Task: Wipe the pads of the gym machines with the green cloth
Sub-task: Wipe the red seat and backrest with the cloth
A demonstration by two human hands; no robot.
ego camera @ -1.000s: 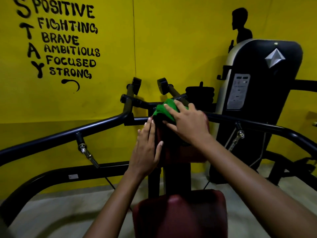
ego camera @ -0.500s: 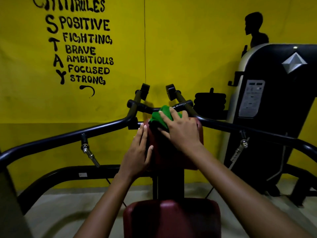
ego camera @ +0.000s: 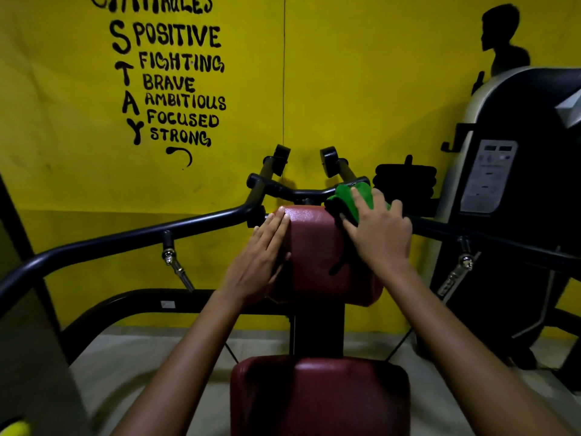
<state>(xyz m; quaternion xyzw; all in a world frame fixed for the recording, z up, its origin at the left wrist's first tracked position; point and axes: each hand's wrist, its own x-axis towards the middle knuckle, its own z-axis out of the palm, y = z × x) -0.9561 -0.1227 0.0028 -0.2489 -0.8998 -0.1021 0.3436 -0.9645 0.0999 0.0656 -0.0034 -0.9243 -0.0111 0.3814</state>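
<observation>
A dark red chest pad (ego camera: 317, 247) stands upright on a black post in the middle of the head view. My right hand (ego camera: 379, 234) presses the green cloth (ego camera: 349, 198) flat against the pad's upper right corner, fingers straight over the cloth. My left hand (ego camera: 261, 262) rests flat on the pad's left side, fingers straight and together. Below, a dark red seat pad (ego camera: 320, 394) lies close to me between my forearms.
Black machine arms (ego camera: 125, 239) sweep out left and right of the pad, each with a hanging metal pin. Two handle grips (ego camera: 279, 157) rise behind it. A black weight-stack housing (ego camera: 515, 196) stands at right against the yellow wall. The floor is pale concrete.
My right hand has slid the green cloth from the top middle of the chest pad to its upper right corner. My left hand stays on the pad's left side.
</observation>
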